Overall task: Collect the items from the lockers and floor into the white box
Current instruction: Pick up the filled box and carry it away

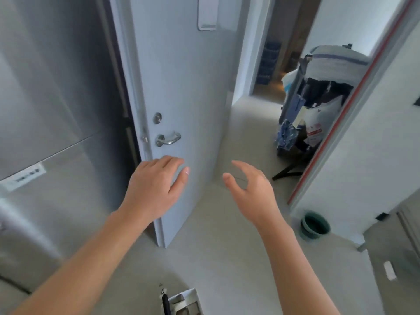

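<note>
My left hand [156,185] is held out flat with fingers apart, over the lower edge of a pale grey door [181,87] just below its metal handle [168,138]; it holds nothing. My right hand [247,187] hovers to the right over the floor, fingers spread and slightly curled, empty. A corner of a white box [186,301] shows at the bottom edge of the view, with a dark strap-like item [166,302] against its left side. Grey locker fronts [56,110] fill the left side, one carrying a white label [25,177].
The door stands ajar onto a corridor. A loaded cart with bags and towels [318,105] stands at the right behind a red-edged panel. A green bucket [314,225] sits on the floor by the right wall. A small white object [389,270] lies at lower right.
</note>
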`<state>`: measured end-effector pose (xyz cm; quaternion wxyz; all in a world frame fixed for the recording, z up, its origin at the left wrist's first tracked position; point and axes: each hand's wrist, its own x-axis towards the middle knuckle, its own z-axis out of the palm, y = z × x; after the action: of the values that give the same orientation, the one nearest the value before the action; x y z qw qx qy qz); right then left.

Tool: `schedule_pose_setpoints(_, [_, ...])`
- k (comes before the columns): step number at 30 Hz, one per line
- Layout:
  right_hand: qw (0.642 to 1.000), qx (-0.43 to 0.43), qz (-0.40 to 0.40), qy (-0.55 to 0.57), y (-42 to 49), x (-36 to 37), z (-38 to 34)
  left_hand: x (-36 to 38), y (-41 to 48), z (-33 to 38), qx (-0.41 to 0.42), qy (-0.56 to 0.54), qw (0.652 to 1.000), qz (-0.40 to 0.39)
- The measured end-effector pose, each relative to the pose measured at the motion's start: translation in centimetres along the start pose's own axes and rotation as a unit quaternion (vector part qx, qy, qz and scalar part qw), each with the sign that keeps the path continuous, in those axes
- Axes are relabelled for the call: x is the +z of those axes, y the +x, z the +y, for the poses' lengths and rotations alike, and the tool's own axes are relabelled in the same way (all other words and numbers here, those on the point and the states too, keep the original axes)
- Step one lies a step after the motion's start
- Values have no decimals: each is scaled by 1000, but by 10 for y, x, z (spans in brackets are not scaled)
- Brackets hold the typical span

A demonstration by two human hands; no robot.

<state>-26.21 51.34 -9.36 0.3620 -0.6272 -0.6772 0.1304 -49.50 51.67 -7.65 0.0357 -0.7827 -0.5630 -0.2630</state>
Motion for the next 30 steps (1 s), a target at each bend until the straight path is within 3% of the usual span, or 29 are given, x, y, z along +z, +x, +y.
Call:
schedule_pose_setpoints(7, [966, -152, -171, 121, 47, 112, -100, -65, -78, -88, -241, 140, 960, 4])
schedule_pose_setpoints(13, [881, -315, -289, 204, 52, 159, -176, -112, -121, -84, -387, 248, 886, 55])
schedule_pose_setpoints(19, [777, -412, -409, 245, 35, 173, -196, -124, -151, -20, -516, 301, 797, 94])
schedule_pose_setpoints(26, [636, -491, -510, 306, -54, 148, -212, -141, -233, 105, -660, 366, 642, 137])
schedule_pose_setpoints(30, [560, -533, -543, 328, -104, 115, -217, -135, -264, 176, -694, 393, 577, 173])
